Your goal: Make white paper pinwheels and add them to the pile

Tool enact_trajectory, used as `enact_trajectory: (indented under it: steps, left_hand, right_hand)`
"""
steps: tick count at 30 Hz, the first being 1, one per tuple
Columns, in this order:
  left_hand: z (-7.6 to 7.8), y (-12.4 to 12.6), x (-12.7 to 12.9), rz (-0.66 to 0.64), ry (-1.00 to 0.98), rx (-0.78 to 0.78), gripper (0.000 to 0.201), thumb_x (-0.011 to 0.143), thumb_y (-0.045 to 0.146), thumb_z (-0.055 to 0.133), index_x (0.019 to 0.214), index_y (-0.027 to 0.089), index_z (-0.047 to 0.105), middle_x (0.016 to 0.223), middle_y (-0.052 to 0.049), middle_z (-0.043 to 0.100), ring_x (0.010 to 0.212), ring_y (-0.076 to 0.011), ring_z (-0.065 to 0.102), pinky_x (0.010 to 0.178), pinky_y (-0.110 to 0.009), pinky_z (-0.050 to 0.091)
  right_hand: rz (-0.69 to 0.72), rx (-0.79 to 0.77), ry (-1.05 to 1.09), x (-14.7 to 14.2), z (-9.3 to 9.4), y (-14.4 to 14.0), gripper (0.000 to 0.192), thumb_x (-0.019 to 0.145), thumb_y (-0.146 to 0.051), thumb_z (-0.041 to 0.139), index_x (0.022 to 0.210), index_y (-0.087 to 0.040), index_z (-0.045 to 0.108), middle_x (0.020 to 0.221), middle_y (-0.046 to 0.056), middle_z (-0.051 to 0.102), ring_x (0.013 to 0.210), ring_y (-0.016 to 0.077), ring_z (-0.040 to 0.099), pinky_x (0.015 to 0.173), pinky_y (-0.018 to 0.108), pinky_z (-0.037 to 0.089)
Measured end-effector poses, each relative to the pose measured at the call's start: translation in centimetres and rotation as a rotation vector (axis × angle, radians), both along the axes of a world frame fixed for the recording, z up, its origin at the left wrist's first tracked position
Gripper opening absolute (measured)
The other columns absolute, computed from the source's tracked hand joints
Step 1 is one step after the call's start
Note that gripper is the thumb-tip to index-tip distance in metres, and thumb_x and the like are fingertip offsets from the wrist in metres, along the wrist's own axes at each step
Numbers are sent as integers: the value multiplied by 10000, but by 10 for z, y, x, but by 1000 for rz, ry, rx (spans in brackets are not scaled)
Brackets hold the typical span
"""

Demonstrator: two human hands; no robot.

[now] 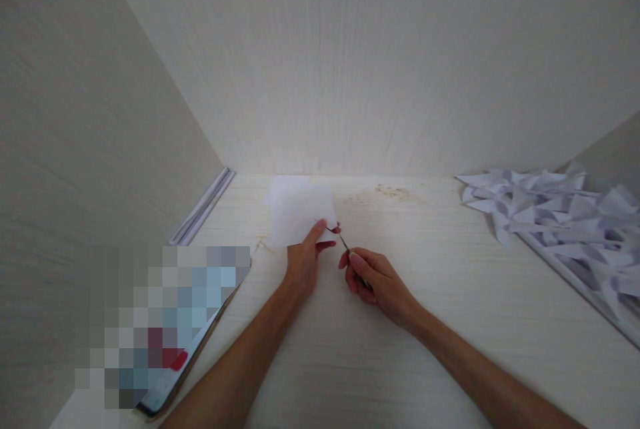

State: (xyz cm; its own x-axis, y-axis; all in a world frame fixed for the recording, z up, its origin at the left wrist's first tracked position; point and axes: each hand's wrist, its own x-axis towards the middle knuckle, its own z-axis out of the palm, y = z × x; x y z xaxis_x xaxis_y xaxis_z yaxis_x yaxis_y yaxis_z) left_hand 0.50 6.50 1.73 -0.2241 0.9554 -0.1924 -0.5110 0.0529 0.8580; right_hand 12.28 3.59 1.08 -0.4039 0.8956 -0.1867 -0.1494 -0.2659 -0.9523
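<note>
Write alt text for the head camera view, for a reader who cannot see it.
Two bare hands work at a pale wooden desk: the left hand pinches a white sheet of paper, and the right hand holds a thin tool to its edge. A heap of folded paper shapes lies at the right.

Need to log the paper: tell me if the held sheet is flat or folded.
Cannot tell: the left hand pinches the white sheet at its corner; no crease is visible.

text: none legible | labels: none | numbers: none
</note>
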Motion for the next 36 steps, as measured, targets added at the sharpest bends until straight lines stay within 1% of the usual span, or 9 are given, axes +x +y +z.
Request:
enact_trajectory:
  steps: [6,14,24,36]
  left_hand:
    - [-2,0,0,-42,14,2,162,618,256,645,718,135,605,642,-6,637,590,-112,597,476,-186,448]
    - [-2,-1,1,-62,57,13,175,619,276,638,720,138,601,648,-17,628,612,-127,595,480,-199,460]
    - [0,-1,2,-57,6,5,158,609,244,650,715,138,600,624,3,622,572,-109,588,458,-187,452]
    - [-2,-1,3,-61,-21,23,145,627,230,645,732,143,598,630,11,628,575,-103,598,455,-171,455]
  right_hand:
    - [-20,-4,-6,0,1,0,308,739,-454,485,697,-149,505,422,-71,450,295,15,265,291,163,137]
    - [-43,-2,6,-1,0,-1,312,732,-463,496,689,-155,503,412,-70,447,290,20,268,289,165,141]
    - [-47,12,14,-1,-2,0,302,749,-449,486,696,-153,506,419,-69,454,290,18,265,288,162,139]
    - [-42,10,11,0,-2,-1,283,763,-424,476,694,-151,504,418,-71,449,295,15,267,289,157,144]
